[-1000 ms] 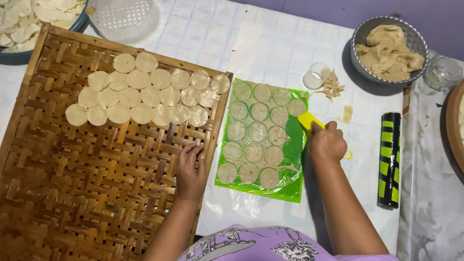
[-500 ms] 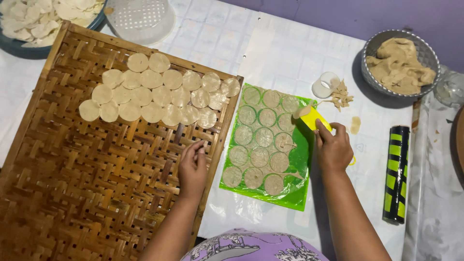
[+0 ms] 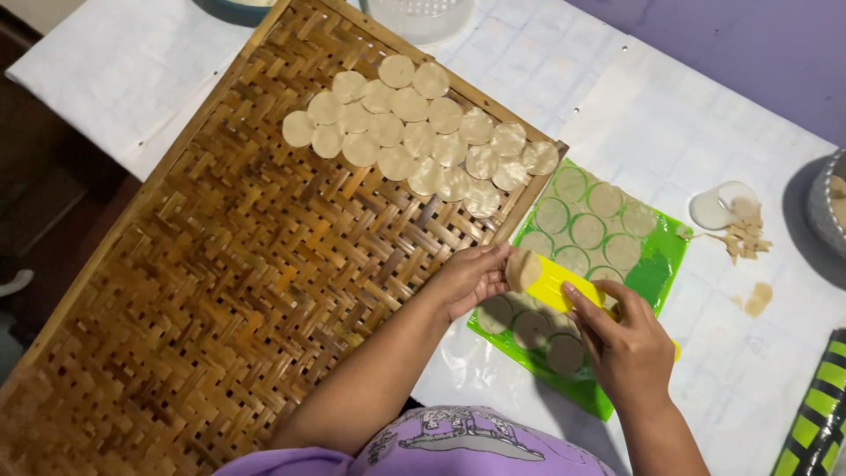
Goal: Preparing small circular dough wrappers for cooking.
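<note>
a home kitchen table: woven bamboo tray (image 3: pixel 220 291) of dough rounds (image 3: pixel 414 132), plastic-covered tabletop (image 3: pixel 634 115)

Woven wood, glossy plastic, matt dough

The tray (image 3: pixel 203 291) is woven of flat, dry brown strips in a wooden frame, rough and matt. The dough discs (image 3: pixel 414 132) on it look pale, smooth and floury-matt. The green sheet (image 3: pixel 656 273) is thin, glossy plastic, and the yellow scraper (image 3: pixel 560 286) is smooth plastic. A white, faintly checked plastic-looking cover with a slight sheen lies over the counter (image 3: pixel 670 123). The striped roll (image 3: pixel 815 423) shines.
</note>
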